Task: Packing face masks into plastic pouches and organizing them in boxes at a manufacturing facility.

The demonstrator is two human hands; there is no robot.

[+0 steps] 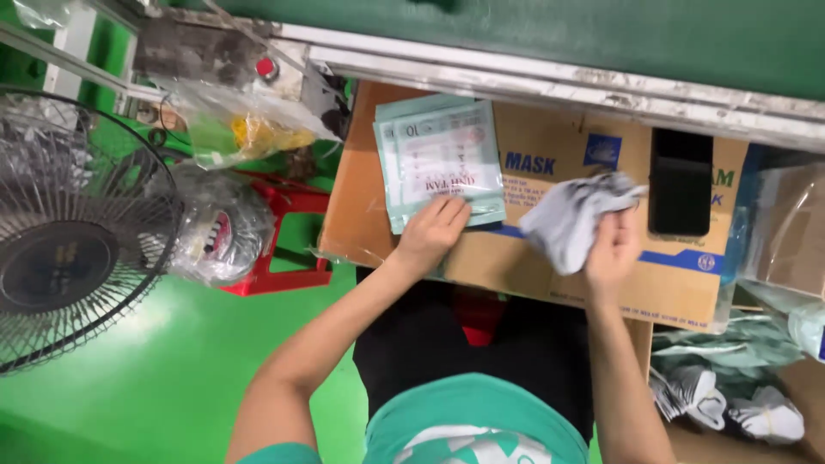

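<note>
Grey masks blurred, count unclear; right hand grips the bunch from below, fingers partly hidden by fabric, forearm upright. Left hand lies flat, fingers spread narrow, pressing lower edge of packet stack on cardboard box. Box far edge cut off under conveyor frame.

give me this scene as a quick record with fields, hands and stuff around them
left hand: left hand rests flat on a stack of clear printed pouches
right hand: right hand grips a bunch of grey face masks, fingers closed around them
work surface: flattened cardboard box across the person's lap
on the box: black phone at the far right side
lower right: open carton with more grey masks
left side: wire-guard fan, red stool, bagged items on it
floor: green floor
</note>
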